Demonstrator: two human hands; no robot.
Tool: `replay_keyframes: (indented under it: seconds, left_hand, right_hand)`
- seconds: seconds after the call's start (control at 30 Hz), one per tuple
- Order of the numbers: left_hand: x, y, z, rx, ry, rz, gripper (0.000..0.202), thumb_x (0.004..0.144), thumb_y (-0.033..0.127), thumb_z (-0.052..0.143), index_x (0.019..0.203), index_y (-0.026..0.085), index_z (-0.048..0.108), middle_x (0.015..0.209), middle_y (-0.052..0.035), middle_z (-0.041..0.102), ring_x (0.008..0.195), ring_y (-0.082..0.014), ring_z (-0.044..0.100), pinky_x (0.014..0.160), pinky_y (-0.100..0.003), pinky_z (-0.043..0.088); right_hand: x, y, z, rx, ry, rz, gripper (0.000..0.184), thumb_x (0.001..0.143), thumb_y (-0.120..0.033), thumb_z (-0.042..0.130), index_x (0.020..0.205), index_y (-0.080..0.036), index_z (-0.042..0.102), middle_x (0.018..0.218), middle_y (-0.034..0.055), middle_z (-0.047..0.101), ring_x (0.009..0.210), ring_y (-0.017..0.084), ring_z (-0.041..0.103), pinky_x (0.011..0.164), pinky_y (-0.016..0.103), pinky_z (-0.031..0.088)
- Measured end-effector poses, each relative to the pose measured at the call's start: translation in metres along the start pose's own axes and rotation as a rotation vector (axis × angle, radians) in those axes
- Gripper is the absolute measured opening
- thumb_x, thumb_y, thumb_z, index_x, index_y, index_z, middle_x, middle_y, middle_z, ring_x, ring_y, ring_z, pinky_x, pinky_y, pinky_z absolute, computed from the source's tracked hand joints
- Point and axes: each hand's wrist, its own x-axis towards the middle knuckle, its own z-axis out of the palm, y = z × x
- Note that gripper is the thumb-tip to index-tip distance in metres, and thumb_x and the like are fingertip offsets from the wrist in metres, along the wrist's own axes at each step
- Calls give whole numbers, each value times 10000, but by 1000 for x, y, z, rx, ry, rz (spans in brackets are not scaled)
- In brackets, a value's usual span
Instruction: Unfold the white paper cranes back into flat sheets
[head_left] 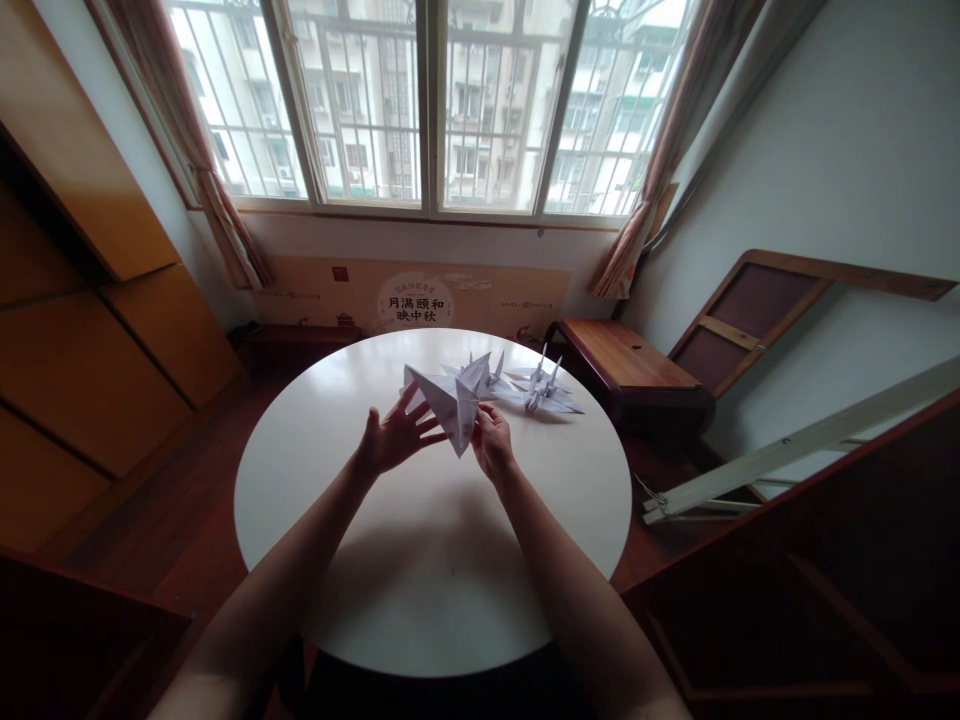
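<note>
A folded white paper piece (448,402), shaped like a part-made crane with pointed wings, is held above the round white table (337,500). My right hand (492,440) pinches its lower tip, fingers closed on the paper. My left hand (394,438) has its fingers spread, touching the left wing from beneath. Behind them, two finished white paper cranes (541,390) stand on the far side of the table.
A dark wooden bench (622,368) stands to the right of the table. A wooden frame (750,320) and a pale metal rail (795,445) lean against the right wall. Wooden cabinets (90,330) line the left wall. A barred window (427,100) fills the far wall.
</note>
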Motion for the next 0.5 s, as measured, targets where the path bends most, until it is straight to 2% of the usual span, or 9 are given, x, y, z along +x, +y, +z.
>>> replay_keyframes:
  seconds: [0.07, 0.17, 0.27, 0.37, 0.43, 0.5]
  left_hand:
    - [2, -2, 0, 49, -24, 7, 728, 656, 549, 757, 1304, 325, 512, 1384, -106, 521, 1228, -352, 517, 959, -530, 414]
    - [7, -5, -5, 105, 51, 59, 638, 678, 381, 799, 1258, 276, 555, 1270, -99, 609, 1099, -300, 607, 912, -445, 469]
    - [12, -8, -12, 126, 178, 97, 487, 695, 336, 797, 1127, 187, 629, 1080, -96, 693, 985, -259, 655, 866, -368, 497]
    - [14, -9, -14, 143, 272, 94, 421, 698, 307, 798, 1063, 160, 649, 971, -81, 714, 888, -227, 676, 801, -328, 515]
    - [14, -9, -13, 151, 282, 99, 419, 699, 315, 798, 1055, 149, 654, 956, -85, 715, 875, -227, 679, 773, -318, 519]
    - [13, -9, -12, 155, 253, 121, 451, 690, 345, 804, 1060, 133, 659, 980, -109, 714, 928, -254, 672, 779, -327, 520]
  right_hand:
    - [-2, 5, 2, -43, 23, -32, 326, 632, -358, 780, 808, -195, 560, 660, -24, 610, 547, 104, 551, 507, 241, 462]
    - [-6, 7, 4, -128, -30, -119, 277, 635, -321, 766, 771, -194, 562, 653, -29, 599, 559, 99, 539, 522, 238, 441]
    - [-8, 4, 4, -180, -99, -184, 239, 629, -253, 748, 791, -198, 581, 630, -49, 577, 558, 87, 498, 529, 223, 398]
    - [-9, 2, 4, -200, -203, -146, 301, 626, -224, 729, 908, -202, 628, 653, -49, 586, 581, 93, 490, 555, 233, 391]
    - [-9, 2, 5, -210, -250, -122, 314, 617, -217, 727, 918, -198, 643, 647, -47, 579, 590, 98, 489, 561, 238, 389]
    - [-10, 1, 6, -225, -249, -120, 261, 604, -216, 733, 847, -194, 640, 630, -44, 568, 594, 101, 492, 557, 237, 387]
